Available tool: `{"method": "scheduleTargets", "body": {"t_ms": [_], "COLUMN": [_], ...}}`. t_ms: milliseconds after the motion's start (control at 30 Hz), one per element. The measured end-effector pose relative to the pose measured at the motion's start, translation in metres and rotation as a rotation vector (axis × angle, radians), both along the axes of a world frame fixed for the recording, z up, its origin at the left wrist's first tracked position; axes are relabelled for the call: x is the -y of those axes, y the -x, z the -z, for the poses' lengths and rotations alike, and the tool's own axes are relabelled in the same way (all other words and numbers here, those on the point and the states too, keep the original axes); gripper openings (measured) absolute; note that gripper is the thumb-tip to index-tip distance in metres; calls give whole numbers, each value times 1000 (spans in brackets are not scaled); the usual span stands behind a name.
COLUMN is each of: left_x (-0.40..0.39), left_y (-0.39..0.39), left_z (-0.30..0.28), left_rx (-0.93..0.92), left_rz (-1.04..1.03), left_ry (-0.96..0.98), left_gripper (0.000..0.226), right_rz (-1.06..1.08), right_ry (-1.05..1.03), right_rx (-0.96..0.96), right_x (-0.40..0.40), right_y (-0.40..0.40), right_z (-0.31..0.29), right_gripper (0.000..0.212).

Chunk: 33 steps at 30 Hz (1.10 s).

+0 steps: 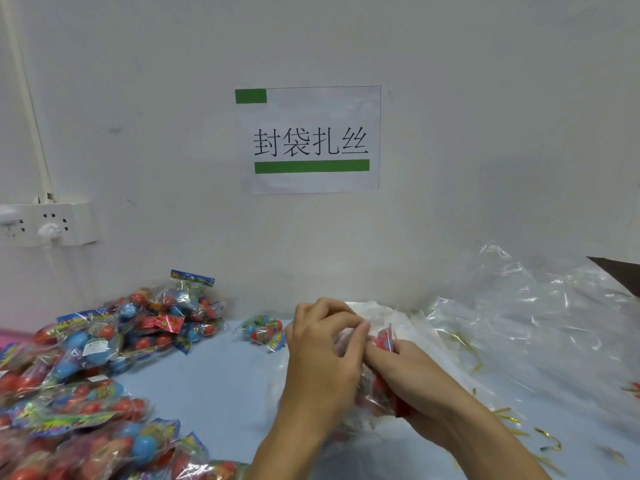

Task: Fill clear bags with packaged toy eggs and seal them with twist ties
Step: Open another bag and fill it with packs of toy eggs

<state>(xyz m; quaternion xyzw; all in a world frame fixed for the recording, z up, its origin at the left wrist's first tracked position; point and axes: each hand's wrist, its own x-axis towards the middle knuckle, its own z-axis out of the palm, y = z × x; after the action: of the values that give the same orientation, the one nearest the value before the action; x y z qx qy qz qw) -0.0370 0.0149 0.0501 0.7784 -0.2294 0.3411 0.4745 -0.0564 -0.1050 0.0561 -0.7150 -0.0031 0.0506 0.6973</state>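
Observation:
My left hand (322,351) and my right hand (408,375) meet over a clear bag (374,403) on the blue table. The bag holds packaged toy eggs, red ones showing through the film. Left fingers pinch the bag's top film near its mouth. Right fingers grip the bag and a red egg pack (383,341) at the opening. A large heap of packaged toy eggs (104,358), red and blue, covers the left side. One small pack (265,332) lies alone behind my left hand. Gold twist ties (512,420) lie scattered on the right.
A stack of empty clear bags (536,323) spreads across the right of the table. A paper sign (310,140) hangs on the white wall ahead. A power strip (45,223) is fixed to the wall at left. Bare blue table (221,393) lies between heap and hands.

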Motion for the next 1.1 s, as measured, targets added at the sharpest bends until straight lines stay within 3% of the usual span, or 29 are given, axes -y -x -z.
{"method": "scheduleTargets", "body": {"t_ms": [167,333,533,733,833,900,1000,1100], "left_x": [9,2,-1,11,14,13,7,-2], "left_y": [9,7,1,1,0,1,4,-1], "left_z": [-3,-3,2,8,12,10,3,0], "left_rx": [4,-129,-211,124,176,139,16,-159], "left_rz": [163,116,116,102,117,145,154,11], "left_ry": [-3,74,-44,-269,-320,-260,35,248], "left_gripper": [13,30,40,24,24,27,32,21], "right_rz": [21,111,29,-39,-29,-2,62,156], "right_ry": [-27,-157,-309,-220,-187,-192,-243,-295], "right_rx": [-126,-145,-120,-133,-120,-122,-136,-125], "right_x": [2,7,9,6,6,6,9,14], "right_y": [-1,-4,0,-2,-3,-5,-8,-12], "right_z": [5,4,-2,5,9,8,7,8], "right_gripper": [26,28,23,28,24,25,21,21]}}
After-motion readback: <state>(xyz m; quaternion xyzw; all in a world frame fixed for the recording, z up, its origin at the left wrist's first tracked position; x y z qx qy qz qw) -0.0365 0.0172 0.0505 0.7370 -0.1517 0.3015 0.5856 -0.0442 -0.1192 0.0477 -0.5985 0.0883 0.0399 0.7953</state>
